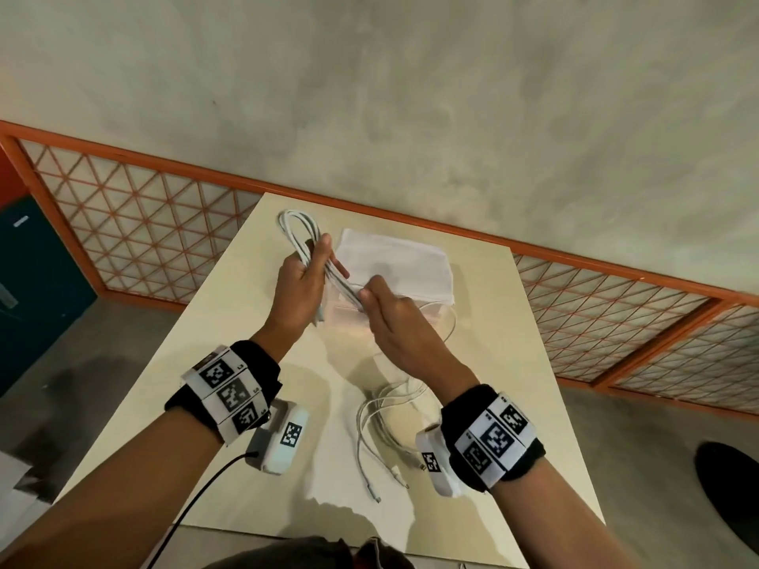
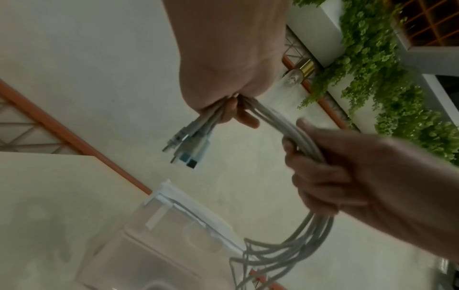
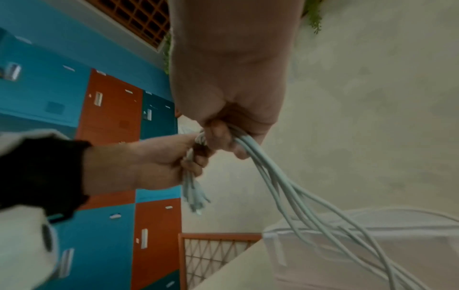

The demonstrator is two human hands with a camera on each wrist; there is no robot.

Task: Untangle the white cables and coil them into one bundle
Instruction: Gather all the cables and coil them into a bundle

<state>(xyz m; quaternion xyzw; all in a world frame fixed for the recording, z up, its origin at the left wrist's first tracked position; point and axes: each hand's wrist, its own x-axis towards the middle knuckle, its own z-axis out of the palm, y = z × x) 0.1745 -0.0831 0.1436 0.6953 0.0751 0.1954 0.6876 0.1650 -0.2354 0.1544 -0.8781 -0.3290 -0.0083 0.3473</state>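
Several white cables [image 1: 295, 230] run together as one bunch between my hands, above the table. My left hand [image 1: 318, 260] grips the bunch, and a loop stands up beyond its fingers. Below that fist [image 2: 223, 109] the connector ends [image 2: 188, 149] hang free. My right hand [image 1: 367, 295] grips the same strands [image 2: 280, 125] a short way along. From it [image 3: 223, 141] the loose lengths [image 3: 298, 196] trail down over a clear box. Their far ends [image 1: 382, 429] lie tangled on the table near my right wrist.
A clear plastic box [image 1: 427, 322] sits on the beige table [image 1: 230, 363] under my hands, with a white cloth or lid [image 1: 394, 260] behind it. An orange lattice railing [image 1: 135, 223] runs behind the table. Blue and orange lockers [image 3: 111, 109] stand to the left.
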